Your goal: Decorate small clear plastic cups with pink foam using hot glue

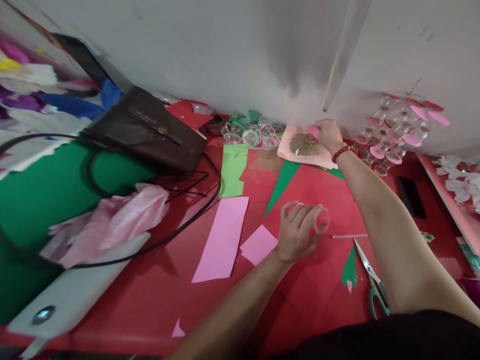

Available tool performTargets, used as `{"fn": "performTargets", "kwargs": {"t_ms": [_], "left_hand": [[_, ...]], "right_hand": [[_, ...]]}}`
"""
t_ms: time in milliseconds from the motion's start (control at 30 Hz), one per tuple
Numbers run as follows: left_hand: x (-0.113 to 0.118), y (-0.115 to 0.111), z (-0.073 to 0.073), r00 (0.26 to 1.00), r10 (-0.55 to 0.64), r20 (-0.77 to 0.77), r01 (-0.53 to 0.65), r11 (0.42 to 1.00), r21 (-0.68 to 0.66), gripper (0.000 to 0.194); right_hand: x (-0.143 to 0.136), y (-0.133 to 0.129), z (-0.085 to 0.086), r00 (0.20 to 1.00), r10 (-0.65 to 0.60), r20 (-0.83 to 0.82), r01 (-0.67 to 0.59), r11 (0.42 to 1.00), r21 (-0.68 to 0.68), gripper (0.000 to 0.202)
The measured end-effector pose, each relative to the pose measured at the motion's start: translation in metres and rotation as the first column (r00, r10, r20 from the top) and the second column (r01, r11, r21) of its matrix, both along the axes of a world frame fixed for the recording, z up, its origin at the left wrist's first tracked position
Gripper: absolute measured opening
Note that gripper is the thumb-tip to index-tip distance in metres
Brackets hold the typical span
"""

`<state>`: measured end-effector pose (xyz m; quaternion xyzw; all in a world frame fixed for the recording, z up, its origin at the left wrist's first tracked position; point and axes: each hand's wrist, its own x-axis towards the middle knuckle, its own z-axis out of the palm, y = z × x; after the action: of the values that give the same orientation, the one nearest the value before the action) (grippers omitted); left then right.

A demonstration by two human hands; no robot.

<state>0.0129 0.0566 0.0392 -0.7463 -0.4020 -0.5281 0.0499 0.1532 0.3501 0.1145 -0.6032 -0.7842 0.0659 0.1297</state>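
My left hand grips a small clear plastic cup lying on its side above the red table. My right hand, with a red bead bracelet on the wrist, reaches to the back wall and touches a small pink piece on a pink sheet that carries a heap of brown material.
Pink paper strips and green paper lie left of my left hand. Scissors rest at the right. Several clear cups and stacked pink-lidded cups line the wall. A brown bag, black cable, pink plastic and phone are around.
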Motion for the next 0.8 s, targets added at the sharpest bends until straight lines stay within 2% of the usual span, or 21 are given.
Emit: {"fn": "performTargets", "kwargs": {"t_ms": [100,367,500,600,800], "left_hand": [[0.0,0.001,-0.001,1.0,0.023,-0.001,-0.023,1.0,-0.01,0.035],[0.003,0.003,-0.002,0.999,0.045,0.019,-0.045,0.999,0.016,0.035],[0.003,0.003,-0.003,0.999,0.033,0.025,-0.033,0.999,0.013,0.036],[0.002,0.002,-0.003,0.999,0.023,0.024,-0.022,1.0,-0.009,0.038],[0.002,0.003,-0.005,0.999,0.035,0.012,-0.035,0.999,-0.006,0.036]], "right_hand": [[-0.002,0.003,0.002,0.993,-0.041,0.108,0.04,0.999,0.012,0.034],[-0.017,-0.003,0.007,0.965,-0.044,0.258,0.042,0.999,0.013,0.033],[-0.025,-0.011,0.013,0.967,-0.053,0.25,0.039,0.997,0.061,0.036],[-0.026,-0.015,0.016,0.965,-0.039,0.261,0.041,0.999,-0.005,0.036],[-0.026,-0.023,0.012,0.976,-0.04,0.216,0.027,0.998,0.062,0.043]]}}
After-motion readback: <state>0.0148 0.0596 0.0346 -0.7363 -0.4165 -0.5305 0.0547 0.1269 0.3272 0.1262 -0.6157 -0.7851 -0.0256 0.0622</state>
